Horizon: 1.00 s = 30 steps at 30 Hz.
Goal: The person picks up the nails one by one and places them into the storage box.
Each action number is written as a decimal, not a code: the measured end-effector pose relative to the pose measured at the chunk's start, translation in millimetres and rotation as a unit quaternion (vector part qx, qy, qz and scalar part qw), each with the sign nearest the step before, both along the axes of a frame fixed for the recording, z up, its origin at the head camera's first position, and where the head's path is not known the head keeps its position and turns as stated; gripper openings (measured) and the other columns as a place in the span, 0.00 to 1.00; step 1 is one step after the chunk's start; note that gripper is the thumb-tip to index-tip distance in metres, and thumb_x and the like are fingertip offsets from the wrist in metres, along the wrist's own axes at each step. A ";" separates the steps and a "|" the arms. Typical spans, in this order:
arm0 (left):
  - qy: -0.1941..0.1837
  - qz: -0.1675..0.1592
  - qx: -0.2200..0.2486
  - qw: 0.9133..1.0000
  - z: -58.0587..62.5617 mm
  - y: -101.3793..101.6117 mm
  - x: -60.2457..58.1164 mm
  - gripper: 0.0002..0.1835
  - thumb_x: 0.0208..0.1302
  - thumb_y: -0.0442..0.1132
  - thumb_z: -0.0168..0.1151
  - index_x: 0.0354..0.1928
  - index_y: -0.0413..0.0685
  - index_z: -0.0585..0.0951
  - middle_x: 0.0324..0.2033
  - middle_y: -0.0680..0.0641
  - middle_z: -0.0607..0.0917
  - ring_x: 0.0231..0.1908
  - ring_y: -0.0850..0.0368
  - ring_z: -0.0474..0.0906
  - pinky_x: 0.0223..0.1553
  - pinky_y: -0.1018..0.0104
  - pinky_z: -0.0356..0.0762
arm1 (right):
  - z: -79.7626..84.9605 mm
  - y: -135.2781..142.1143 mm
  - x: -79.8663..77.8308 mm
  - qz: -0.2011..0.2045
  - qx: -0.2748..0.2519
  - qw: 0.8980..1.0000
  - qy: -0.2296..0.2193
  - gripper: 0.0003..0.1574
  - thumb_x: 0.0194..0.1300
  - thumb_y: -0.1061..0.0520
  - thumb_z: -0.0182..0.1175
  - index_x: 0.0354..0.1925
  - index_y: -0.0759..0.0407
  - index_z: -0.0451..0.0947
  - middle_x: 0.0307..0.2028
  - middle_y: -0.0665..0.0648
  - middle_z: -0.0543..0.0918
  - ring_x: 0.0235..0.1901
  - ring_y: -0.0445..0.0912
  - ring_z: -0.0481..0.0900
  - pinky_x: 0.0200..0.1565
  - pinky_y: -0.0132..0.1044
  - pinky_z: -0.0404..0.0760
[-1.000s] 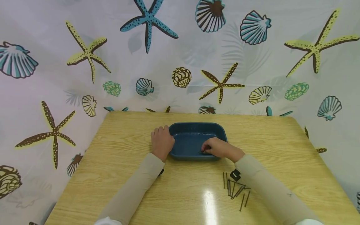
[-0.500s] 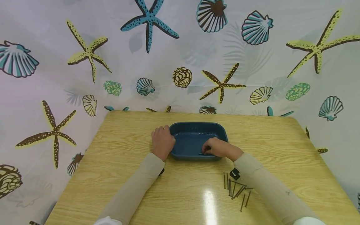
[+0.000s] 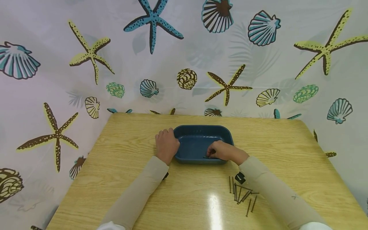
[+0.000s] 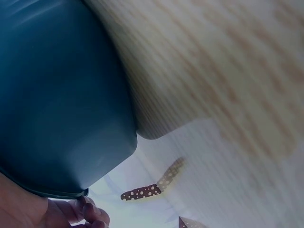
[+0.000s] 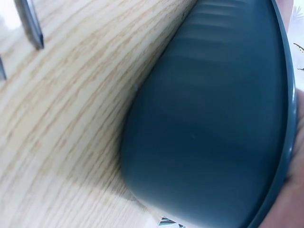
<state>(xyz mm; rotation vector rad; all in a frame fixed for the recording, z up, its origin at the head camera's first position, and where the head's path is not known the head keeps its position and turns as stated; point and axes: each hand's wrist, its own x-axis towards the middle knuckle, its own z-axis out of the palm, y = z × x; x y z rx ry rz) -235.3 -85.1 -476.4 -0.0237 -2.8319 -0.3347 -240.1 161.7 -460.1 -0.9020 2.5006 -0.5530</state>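
A dark blue rectangular dish (image 3: pixel 192 145) with rounded corners stands on the wooden table. My left hand (image 3: pixel 167 146) grips its left end, and in the left wrist view the fingers curl over the rim. Inside the dish, near the front right, my right hand (image 3: pixel 222 150) pinches a thin nail (image 3: pixel 206 157). Only one end of that nail pokes out to the left of the fingertips; the rest is hidden by the hand. The right wrist view mostly shows the outer wall of the dish (image 5: pixel 204 114), with part of the hand at the right edge.
Several loose nails (image 3: pixel 248 207) lie on the table (image 3: pixel 195 198) in front of the dish, beside my right forearm. A patterned cloth (image 3: pixel 169 64) with starfish and shells hangs behind the table and along its sides.
The nail end at my right fingertips sits slightly lower in the dish than a second ago. My left hand keeps its grip, and the loose nails stay as they lay.
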 end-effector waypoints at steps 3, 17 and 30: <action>0.004 0.000 0.001 1.000 1.2 -0.3 1.1 0.08 0.59 0.35 0.50 0.39 0.42 0.76 0.31 0.42 0.76 0.35 0.45 0.71 0.38 0.53 0.66 | -0.6 -0.5 -0.3 -0.001 -0.002 1.000 0.000 0.06 0.61 0.64 0.60 0.34 0.55 0.82 0.32 0.48 0.82 0.31 0.38 0.79 0.38 0.37 0.77; -0.008 -0.002 0.012 1.000 0.7 -0.6 0.1 0.08 0.59 0.34 0.48 0.38 0.42 0.76 0.31 0.43 0.76 0.35 0.45 0.70 0.39 0.53 0.65 | -1.5 -0.6 0.2 -0.005 -0.013 1.000 0.001 0.06 0.62 0.63 0.59 0.35 0.56 0.82 0.32 0.48 0.82 0.31 0.38 0.78 0.36 0.35 0.76; 0.010 -0.001 0.015 1.000 -0.2 0.1 0.4 0.06 0.58 0.34 0.49 0.34 0.42 0.75 0.29 0.43 0.76 0.33 0.45 0.70 0.37 0.54 0.65 | -6.7 2.0 -0.1 -0.016 -0.037 0.998 0.041 0.06 0.62 0.60 0.59 0.37 0.56 0.82 0.35 0.48 0.82 0.36 0.40 0.79 0.43 0.42 0.76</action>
